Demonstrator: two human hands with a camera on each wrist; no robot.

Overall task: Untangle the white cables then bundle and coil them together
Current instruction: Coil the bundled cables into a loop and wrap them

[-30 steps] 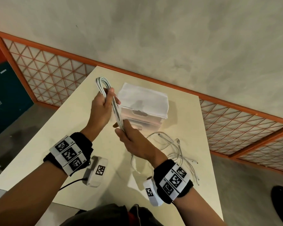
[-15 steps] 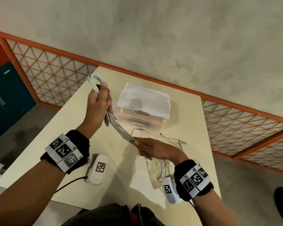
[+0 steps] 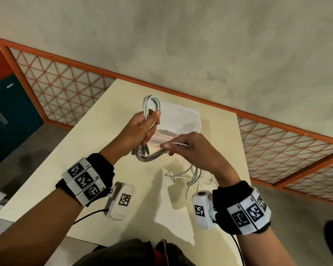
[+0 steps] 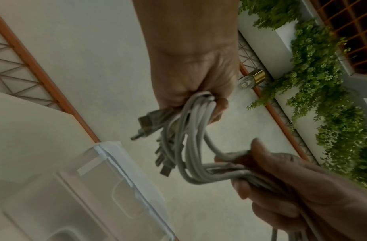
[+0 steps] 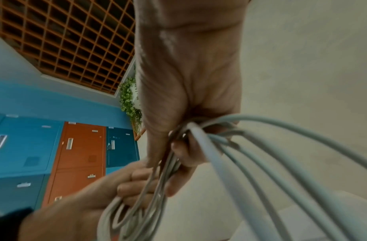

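Observation:
Several white cables are gathered into one bundle above the table. My left hand grips the bundle, a loop sticking out above the fist and plug ends hanging below. The strands curve from there to my right hand, which pinches them between thumb and fingers. The loose tails hang from the right hand down onto the table. In the right wrist view the cables fan out from the curled fingers.
A clear plastic box with a white lid stands on the cream table just behind the hands. An orange lattice railing borders the table's far sides. The table's front edge is near my body.
The right hand swung back up and left toward the left hand, bringing the strands round in a new curve. The left hand shifted right, over the box.

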